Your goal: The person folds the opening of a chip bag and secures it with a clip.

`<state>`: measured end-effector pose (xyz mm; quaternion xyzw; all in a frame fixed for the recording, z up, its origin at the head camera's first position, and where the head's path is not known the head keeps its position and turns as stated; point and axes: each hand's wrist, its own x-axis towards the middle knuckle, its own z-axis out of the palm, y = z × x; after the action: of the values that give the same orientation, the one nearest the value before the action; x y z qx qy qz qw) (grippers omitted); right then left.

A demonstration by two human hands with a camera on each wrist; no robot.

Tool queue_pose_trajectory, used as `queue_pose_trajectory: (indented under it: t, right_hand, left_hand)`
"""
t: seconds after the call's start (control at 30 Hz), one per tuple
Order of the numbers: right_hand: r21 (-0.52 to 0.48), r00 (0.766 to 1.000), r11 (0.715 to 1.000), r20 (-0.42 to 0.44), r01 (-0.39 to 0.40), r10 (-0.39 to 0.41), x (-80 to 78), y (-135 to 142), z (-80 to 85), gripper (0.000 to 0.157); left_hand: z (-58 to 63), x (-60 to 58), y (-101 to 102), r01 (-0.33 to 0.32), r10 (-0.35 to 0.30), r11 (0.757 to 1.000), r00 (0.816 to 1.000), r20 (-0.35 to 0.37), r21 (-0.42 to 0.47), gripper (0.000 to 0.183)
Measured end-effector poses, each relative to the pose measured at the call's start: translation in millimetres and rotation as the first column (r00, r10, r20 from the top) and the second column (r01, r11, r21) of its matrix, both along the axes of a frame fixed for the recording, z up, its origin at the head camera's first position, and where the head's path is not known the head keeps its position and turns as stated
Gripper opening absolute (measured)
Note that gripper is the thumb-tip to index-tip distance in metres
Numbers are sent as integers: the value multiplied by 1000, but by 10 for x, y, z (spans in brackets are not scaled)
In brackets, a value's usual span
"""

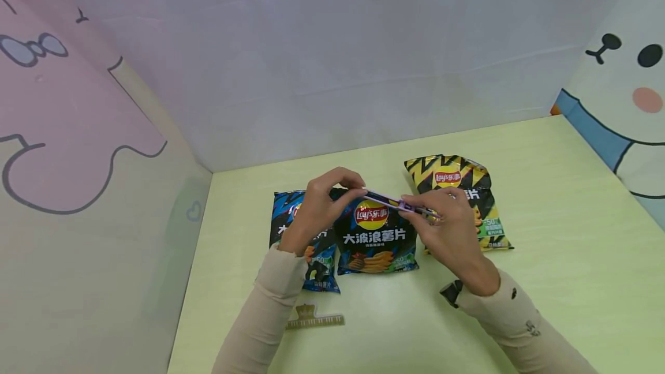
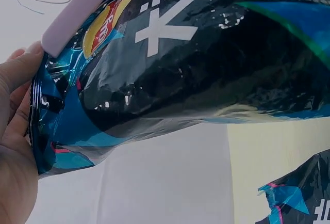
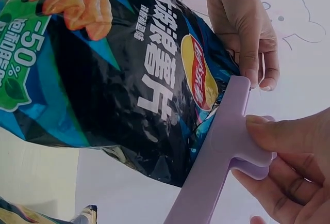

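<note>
My left hand [image 1: 324,204] pinches the top corner of a black-and-blue Lay's chip bag [image 1: 376,241], its fingertips close to one end of a lilac bag clip [image 3: 227,131]. In the right wrist view the clip lies across the bag's top edge. The thumb and fingers of my right hand [image 3: 294,152] pinch the clip's handles. The bag hangs below the clip, its printed front facing me in the head view. Whether the clip's bars are pressed together on the bag cannot be told.
Another blue chip bag [image 1: 324,276] lies on the pale yellow table [image 1: 561,218], partly behind my left hand. A yellow-and-black chip bag [image 1: 490,212] lies at the right. Near the front is a gold crown-topped, keyboard-patterned clip [image 1: 317,322]. A light cloth [image 1: 363,74] stands behind.
</note>
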<state>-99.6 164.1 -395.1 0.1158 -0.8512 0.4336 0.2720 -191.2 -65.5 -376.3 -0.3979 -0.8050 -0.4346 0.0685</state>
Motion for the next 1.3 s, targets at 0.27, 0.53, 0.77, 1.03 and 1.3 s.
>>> queue_pose_trajectory:
  t: [0.27,0.53,0.77,1.03,1.3]
  right_hand:
    - [20,1000,1000,7,8,-8,19,-16,-7,28]
    - [29,1000,999,-1,18,-18,32,-66,3,30]
    - [22,999,999,12,32,-33,48,-81,4,32]
    - [37,999,999,35,29,-30,38,-82,6,32]
    - [20,998,999,53,33,-34,17,-81,16,31]
  left_hand:
    - [-5,16,-4,-33,32,999,999,18,18,10]
    - [-29,21,-36,-38,38,999,999,20,20,20]
    - [-4,35,-37,-8,7,999,999,32,46,24]
    - [-6,31,-42,-14,13,1000,998,63,18,33]
    - [-27,15,-127,-116,117,986,993,-2,-120,23]
